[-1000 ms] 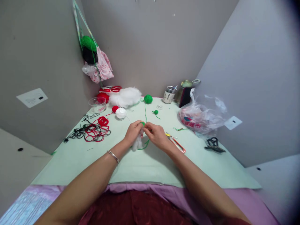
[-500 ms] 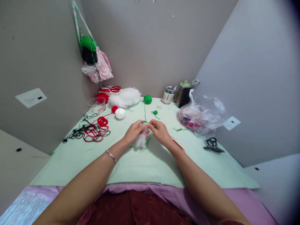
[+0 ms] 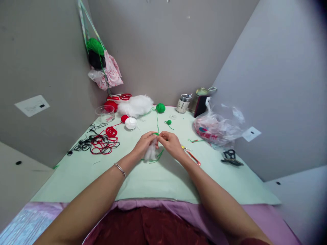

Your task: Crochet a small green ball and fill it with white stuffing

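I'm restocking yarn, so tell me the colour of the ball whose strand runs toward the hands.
Bright green; the yarn ball shows best in the head view.

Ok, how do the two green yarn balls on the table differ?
Size: the back ball is clearly larger than the front ball.
Strand: the back ball's runs toward the left hand and right hand; the front ball's is a short tail on the table.
Both are green, wound yarn.
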Demonstrator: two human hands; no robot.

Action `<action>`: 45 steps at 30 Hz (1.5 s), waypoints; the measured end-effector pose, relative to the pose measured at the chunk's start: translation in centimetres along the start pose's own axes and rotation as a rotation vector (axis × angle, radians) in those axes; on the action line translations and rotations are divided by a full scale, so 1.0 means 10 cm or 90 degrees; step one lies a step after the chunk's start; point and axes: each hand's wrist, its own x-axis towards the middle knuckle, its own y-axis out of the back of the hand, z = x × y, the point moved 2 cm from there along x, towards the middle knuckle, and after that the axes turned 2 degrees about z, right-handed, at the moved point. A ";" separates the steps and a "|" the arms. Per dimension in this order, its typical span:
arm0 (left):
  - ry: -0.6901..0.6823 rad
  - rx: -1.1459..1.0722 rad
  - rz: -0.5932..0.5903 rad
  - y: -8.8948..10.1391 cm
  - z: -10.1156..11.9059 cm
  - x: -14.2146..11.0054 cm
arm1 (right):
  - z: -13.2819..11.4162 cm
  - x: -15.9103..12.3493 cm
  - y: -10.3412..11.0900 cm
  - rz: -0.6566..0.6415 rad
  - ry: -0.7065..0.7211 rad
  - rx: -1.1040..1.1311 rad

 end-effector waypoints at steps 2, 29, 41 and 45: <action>-0.005 -0.029 -0.016 -0.02 0.06 -0.02 | 0.06 0.04 0.04 0.012 -0.014 0.012; -0.151 0.122 0.016 -0.06 0.07 -0.10 | 0.08 0.04 -0.01 0.058 -0.021 0.000; -0.119 0.116 -0.006 0.00 0.09 -0.04 | -0.08 -0.07 0.09 -0.037 0.060 0.013; -0.114 0.127 0.052 0.04 0.05 -0.01 | -0.16 -0.13 0.00 -0.050 0.083 -0.008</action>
